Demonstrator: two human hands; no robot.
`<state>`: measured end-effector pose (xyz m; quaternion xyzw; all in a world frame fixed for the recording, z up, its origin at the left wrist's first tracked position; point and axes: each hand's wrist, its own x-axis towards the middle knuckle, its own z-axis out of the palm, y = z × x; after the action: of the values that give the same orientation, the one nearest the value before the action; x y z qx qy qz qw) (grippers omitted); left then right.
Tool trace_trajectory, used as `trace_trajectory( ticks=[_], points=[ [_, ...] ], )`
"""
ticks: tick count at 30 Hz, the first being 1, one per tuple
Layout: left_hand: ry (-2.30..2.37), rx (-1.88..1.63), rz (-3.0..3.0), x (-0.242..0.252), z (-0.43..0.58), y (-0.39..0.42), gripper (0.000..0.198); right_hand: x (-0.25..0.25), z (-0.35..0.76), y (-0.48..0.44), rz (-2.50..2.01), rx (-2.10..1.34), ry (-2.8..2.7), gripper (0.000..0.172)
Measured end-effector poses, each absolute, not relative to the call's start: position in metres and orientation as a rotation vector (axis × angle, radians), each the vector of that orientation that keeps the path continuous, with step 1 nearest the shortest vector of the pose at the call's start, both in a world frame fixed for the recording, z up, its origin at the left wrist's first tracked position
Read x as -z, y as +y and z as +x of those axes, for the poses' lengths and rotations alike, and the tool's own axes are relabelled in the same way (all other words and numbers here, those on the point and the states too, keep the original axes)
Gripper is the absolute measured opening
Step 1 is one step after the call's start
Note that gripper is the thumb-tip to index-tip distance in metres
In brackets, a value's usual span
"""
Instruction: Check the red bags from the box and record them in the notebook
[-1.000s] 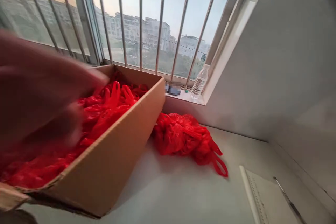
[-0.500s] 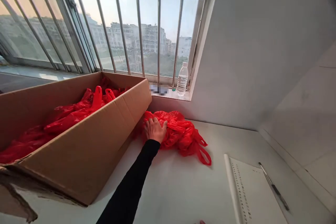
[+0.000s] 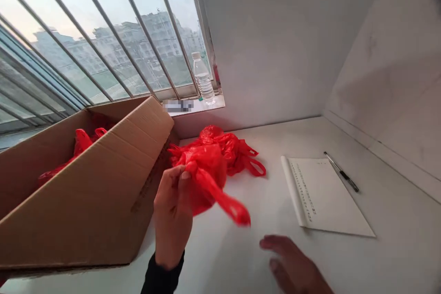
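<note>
My left hand (image 3: 173, 211) pinches a red plastic bag (image 3: 208, 179) between thumb and fingers and holds it above the white table. One looped handle of that bag hangs out toward the lower right. Behind it lies a heap of more red plastic bags (image 3: 236, 149), partly covered by the held one. At the lower right, my right hand (image 3: 292, 262) reaches in with thumb and fingers apart, holding nothing and not touching the bag. It is slightly blurred.
On the left stands a long cardboard box (image 3: 89, 197) with red bags inside. A water bottle (image 3: 204, 80) stands on the sill by the barred window. An open notebook (image 3: 330, 197) and a pen (image 3: 341, 172) lie on the table (image 3: 237, 257) at right.
My left hand has gone from resting on the heap to lifting one red bag toward me. My right hand has come further into view. The view has turned right.
</note>
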<state>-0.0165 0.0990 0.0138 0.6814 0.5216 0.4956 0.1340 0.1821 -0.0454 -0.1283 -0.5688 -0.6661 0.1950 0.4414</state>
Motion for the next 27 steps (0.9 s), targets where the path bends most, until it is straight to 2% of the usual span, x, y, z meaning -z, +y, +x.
trace_trajectory(
  ticks=[4, 8, 13, 17, 18, 21, 23, 25, 27],
  points=[
    [1.254, -1.130, 2.029, 0.018, -0.012, 0.052, 0.015, 0.081, 0.203, -0.040, -1.419, -0.590, -1.442, 0.031],
    [0.885, -0.837, 2.040, 0.045, -0.005, 0.027, 0.020, 0.063, 0.202, -0.030, -1.300, -0.635, -1.652, 0.045],
    [1.099, -0.943, 1.848, 0.071, -0.015, 0.022, 0.015, 0.076, 0.210, -0.042, -1.410, -0.701, -1.548, 0.020],
    [1.266, -1.021, 1.681, 0.077, -0.028, 0.023, 0.015, 0.081, 0.223, -0.052, -1.554, -0.735, -1.410, 0.010],
    [1.259, -1.009, 1.652, 0.075, -0.027, 0.021, 0.019, 0.079, 0.223, -0.051, -1.564, -0.725, -1.413, 0.010],
    [1.190, -0.912, 1.657, 0.067, -0.015, 0.013, 0.030, 0.072, 0.214, -0.044, -1.546, -0.722, -1.482, 0.030],
    [1.157, -0.831, 1.811, 0.063, -0.005, 0.010, 0.035, 0.067, 0.207, -0.038, -1.523, -0.735, -1.542, 0.024],
    [1.148, -0.848, 1.984, 0.063, -0.001, 0.011, 0.023, 0.065, 0.207, -0.036, -1.503, -0.727, -1.554, 0.012],
    [1.287, -0.952, 1.935, 0.065, -0.005, 0.014, 0.005, 0.066, 0.214, -0.037, -1.531, -0.706, -1.437, 0.013]
  ],
)
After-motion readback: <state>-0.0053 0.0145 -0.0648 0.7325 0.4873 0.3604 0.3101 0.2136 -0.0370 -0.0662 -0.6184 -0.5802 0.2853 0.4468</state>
